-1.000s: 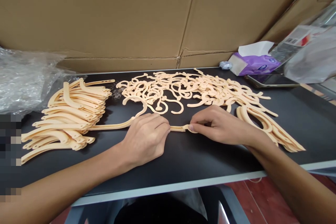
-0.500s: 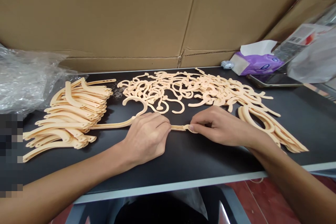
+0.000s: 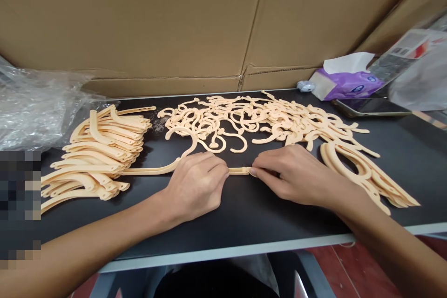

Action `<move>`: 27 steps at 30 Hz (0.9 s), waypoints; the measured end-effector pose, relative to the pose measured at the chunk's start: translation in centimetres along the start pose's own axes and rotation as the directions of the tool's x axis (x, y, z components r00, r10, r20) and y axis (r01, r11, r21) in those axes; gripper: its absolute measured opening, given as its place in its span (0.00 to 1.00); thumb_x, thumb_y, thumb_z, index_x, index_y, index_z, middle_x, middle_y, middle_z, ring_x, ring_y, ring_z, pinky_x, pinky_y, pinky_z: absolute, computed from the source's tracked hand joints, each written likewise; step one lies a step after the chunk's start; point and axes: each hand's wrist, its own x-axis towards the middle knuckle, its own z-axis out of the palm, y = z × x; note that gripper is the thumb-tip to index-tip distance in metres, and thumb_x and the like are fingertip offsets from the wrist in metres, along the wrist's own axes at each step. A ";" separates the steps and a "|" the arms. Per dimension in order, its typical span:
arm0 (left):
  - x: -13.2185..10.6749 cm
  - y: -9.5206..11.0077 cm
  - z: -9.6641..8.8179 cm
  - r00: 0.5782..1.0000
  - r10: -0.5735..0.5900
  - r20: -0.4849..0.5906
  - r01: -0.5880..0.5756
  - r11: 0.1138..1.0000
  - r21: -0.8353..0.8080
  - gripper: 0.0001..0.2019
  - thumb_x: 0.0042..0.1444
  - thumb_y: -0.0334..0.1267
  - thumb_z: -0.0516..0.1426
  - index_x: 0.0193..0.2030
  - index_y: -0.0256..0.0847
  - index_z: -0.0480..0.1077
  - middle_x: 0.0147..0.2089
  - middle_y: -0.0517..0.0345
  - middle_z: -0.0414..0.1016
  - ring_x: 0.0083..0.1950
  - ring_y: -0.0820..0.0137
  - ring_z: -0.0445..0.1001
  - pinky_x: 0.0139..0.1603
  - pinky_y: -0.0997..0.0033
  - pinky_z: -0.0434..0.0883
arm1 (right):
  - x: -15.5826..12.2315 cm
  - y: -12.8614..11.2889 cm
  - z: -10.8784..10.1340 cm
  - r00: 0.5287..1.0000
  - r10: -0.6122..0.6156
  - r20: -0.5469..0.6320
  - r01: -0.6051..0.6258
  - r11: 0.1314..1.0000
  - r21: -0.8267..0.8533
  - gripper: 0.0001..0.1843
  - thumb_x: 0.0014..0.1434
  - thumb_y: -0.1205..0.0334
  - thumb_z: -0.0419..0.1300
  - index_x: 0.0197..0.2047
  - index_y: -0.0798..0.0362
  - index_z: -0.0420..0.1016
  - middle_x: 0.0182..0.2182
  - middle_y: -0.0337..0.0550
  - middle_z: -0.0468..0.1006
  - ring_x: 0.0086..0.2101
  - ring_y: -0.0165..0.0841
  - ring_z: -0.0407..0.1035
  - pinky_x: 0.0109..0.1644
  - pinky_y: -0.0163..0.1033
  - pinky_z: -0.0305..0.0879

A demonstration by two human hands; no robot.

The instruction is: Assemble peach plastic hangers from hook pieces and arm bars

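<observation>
My left hand (image 3: 199, 184) is closed around a cream plastic folding hanger (image 3: 150, 170) just over the table. One arm of it runs left to a pile of loose hanger arms (image 3: 104, 149), and a curved hook (image 3: 191, 136) rises behind my knuckles. A short straight part sticks out to the right of my left hand. At its end, my right hand (image 3: 296, 174) pinches a rounded cream end between thumb and fingertips. My palm hides what else the left hand grips.
Loose hanger hooks (image 3: 237, 118) lie heaped along the back. Assembled hangers (image 3: 370, 177) are stacked at right. A purple tissue pack (image 3: 349, 84), a phone (image 3: 373, 107) and plastic bags stand at the back right. Clear plastic wrap (image 3: 45, 107) lies at left; cardboard (image 3: 157, 23) walls the back.
My right fingertips have turned slightly and now press closer on the end of the hanger part. My left hand keeps its grip. The whole view has shifted slightly.
</observation>
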 end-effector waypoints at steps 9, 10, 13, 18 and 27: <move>-0.2 -0.1 -0.3 0.999 -0.037 0.014 0.037 0.999 -0.026 0.10 0.62 0.27 0.54 0.30 0.38 0.71 0.30 0.54 0.77 0.32 0.68 0.77 0.35 0.68 0.74 | -0.8 0.1 1.4 0.912 -0.310 -0.268 0.208 0.914 -0.347 0.17 0.64 0.70 0.54 0.23 0.54 0.68 0.19 0.38 0.67 0.21 0.28 0.57 0.28 0.41 0.46; -0.2 -0.1 -0.3 0.999 -0.038 0.013 0.038 0.999 -0.023 0.10 0.62 0.27 0.53 0.30 0.38 0.71 0.30 0.54 0.77 0.32 0.68 0.77 0.35 0.68 0.74 | -0.8 0.0 1.5 0.897 -0.336 -0.288 0.219 0.902 -0.372 0.17 0.63 0.72 0.54 0.22 0.53 0.68 0.19 0.38 0.67 0.21 0.28 0.56 0.28 0.40 0.47; -0.3 -0.2 -0.3 0.999 -0.035 0.011 0.036 0.999 -0.012 0.11 0.62 0.27 0.53 0.30 0.38 0.71 0.30 0.54 0.77 0.32 0.68 0.77 0.36 0.67 0.74 | -0.7 -0.2 1.7 0.857 -0.395 -0.332 0.241 0.876 -0.418 0.17 0.62 0.73 0.53 0.22 0.53 0.68 0.19 0.38 0.67 0.21 0.29 0.56 0.29 0.40 0.49; -0.4 -0.3 -0.2 0.999 -0.038 -0.007 0.038 0.999 0.009 0.08 0.62 0.27 0.55 0.34 0.36 0.73 0.32 0.54 0.79 0.33 0.67 0.77 0.34 0.67 0.72 | -0.7 -0.4 1.7 0.840 -0.418 -0.346 0.236 0.855 -0.461 0.17 0.63 0.72 0.55 0.23 0.53 0.70 0.19 0.38 0.67 0.22 0.30 0.57 0.29 0.41 0.50; -0.4 -0.3 -0.1 1.000 -0.012 -0.029 0.013 0.999 0.038 0.09 0.59 0.25 0.56 0.40 0.36 0.77 0.35 0.55 0.80 0.34 0.66 0.76 0.31 0.66 0.70 | -0.9 -0.7 1.8 0.834 -0.422 -0.355 0.207 0.836 -0.507 0.14 0.62 0.72 0.58 0.25 0.54 0.72 0.19 0.38 0.69 0.24 0.30 0.59 0.30 0.41 0.54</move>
